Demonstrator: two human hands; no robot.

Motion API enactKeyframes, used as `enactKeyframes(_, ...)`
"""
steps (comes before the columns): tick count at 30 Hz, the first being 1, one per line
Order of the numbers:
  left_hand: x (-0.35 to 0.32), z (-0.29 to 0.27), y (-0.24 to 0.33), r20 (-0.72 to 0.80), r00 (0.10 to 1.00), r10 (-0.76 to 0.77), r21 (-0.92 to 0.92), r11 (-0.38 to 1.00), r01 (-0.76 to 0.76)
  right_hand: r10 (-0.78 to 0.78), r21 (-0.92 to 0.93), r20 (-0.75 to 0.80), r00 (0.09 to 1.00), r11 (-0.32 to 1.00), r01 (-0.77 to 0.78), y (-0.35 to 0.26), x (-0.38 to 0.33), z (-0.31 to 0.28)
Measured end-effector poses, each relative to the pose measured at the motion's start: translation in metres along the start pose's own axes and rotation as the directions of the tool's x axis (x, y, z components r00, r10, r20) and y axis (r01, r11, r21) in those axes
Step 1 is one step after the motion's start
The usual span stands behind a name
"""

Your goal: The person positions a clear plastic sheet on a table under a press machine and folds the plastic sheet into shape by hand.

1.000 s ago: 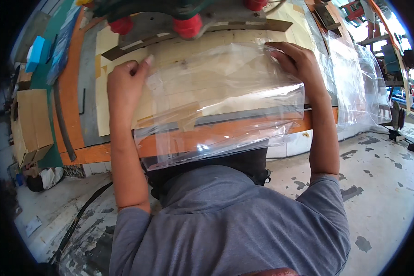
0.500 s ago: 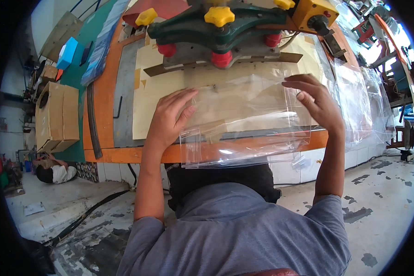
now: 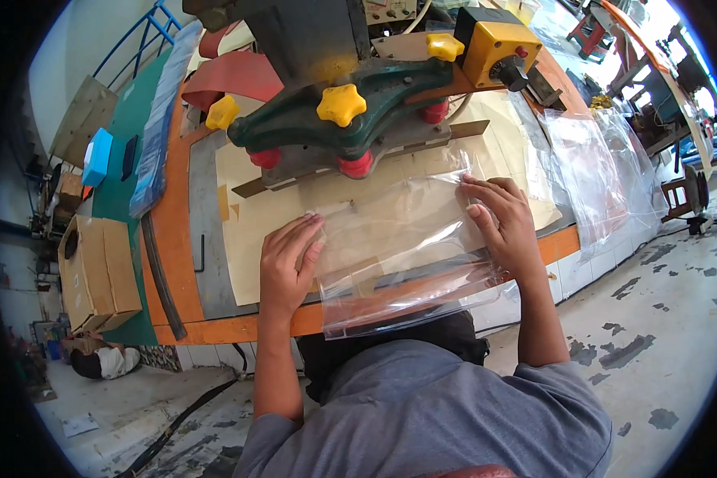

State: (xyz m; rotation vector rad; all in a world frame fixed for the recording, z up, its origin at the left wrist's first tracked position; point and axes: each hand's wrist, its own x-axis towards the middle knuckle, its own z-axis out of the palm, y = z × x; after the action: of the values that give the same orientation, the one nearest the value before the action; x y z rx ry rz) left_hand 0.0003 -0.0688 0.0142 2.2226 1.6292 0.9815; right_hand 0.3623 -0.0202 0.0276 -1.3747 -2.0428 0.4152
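Head view, clear plastic sheet [image 3: 394, 227] lying over a beige board [image 3: 243, 275] and past the orange table edge [image 3: 562, 243], left hand [image 3: 285, 259] at its left side, fingers together, thumb apart, right hand [image 3: 508, 223] at its right side, cannot tell whether pinching, green press [image 3: 295, 119] beyond

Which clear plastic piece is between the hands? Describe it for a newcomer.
Find the dark green press with yellow star knobs near the top. Below it, a clear plastic piece lies over a cream sheet, one end overhanging the orange bench edge. Unlike the other clear plastic farther right, this piece has the left hand at one side and the right hand at the other.
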Motion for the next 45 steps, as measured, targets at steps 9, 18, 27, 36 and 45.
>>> enactKeyframes(9, -0.003, 0.002, -0.004, -0.045, 0.999, 0.01, -0.013, 1.0, -0.011, -0.01, 0.004, -0.109, 0.994, 1.0, 0.01, 0.0, -0.004, 0.011)
enactKeyframes(18, -0.003, 0.004, -0.004, -0.071, 0.997, -0.002, -0.019, 1.0, 0.001, -0.03, -0.035, -0.121, 0.992, 0.999, 0.026, -0.004, -0.004, 0.013)
enactKeyframes(27, -0.003, 0.004, -0.001, -0.075, 0.997, -0.028, -0.013, 1.0, 0.027, -0.03, -0.048, -0.119, 0.992, 0.999, 0.025, -0.003, -0.004, 0.014)
enactKeyframes(36, -0.002, 0.005, -0.001, -0.073, 0.996, -0.055, -0.037, 0.998, 0.052, -0.042, -0.064, -0.121, 0.992, 0.997, 0.034, -0.002, -0.003, 0.014)
enactKeyframes(45, -0.002, 0.005, -0.002, -0.063, 0.997, -0.045, -0.028, 0.999, 0.044, -0.04, -0.07, -0.125, 0.991, 0.997, 0.032, -0.001, -0.003, 0.016)
